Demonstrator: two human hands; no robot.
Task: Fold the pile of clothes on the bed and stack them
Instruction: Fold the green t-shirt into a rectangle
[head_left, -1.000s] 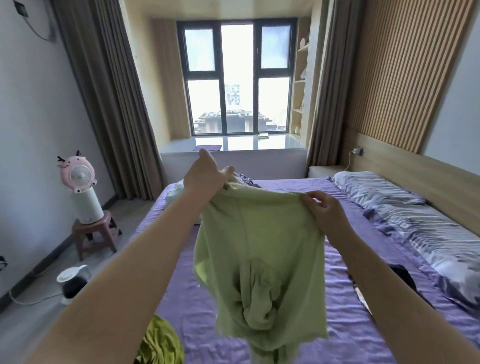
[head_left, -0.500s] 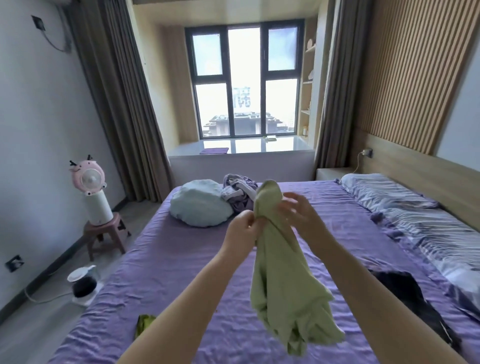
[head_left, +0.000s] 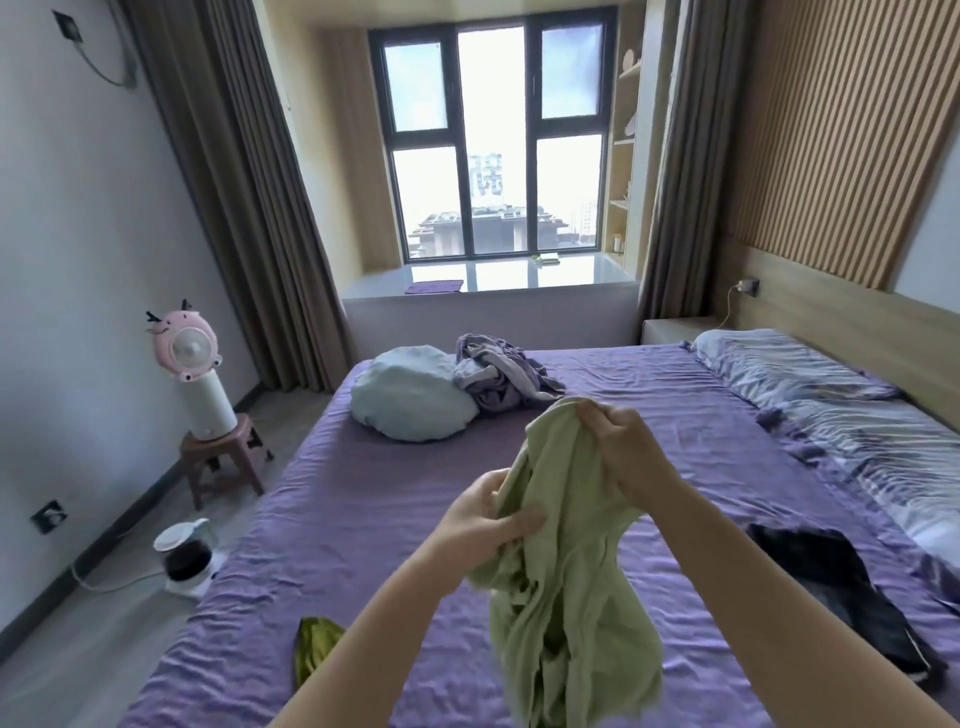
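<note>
A pale green garment (head_left: 566, 571) hangs bunched in the air above the purple bed (head_left: 363, 519). My right hand (head_left: 621, 447) pinches its top edge. Lower and to the left, my left hand (head_left: 483, 522) grips a fold of the same cloth. A crumpled lilac and grey pile of clothes (head_left: 498, 379) lies at the far end of the bed. A dark garment (head_left: 841, 587) lies flat on the right side. An olive green piece (head_left: 314, 644) shows by my left forearm, partly hidden.
A pale blue round cushion (head_left: 410, 397) rests beside the far pile. Striped pillows (head_left: 831, 395) line the headboard on the right. Left of the bed stand a stool with a pink fan (head_left: 195, 374) and a kettle (head_left: 184, 553) on the floor.
The garment, first spread wide between both hands, was gathered into a bunch. My left hand has since dropped lower along the cloth while my right keeps the top.
</note>
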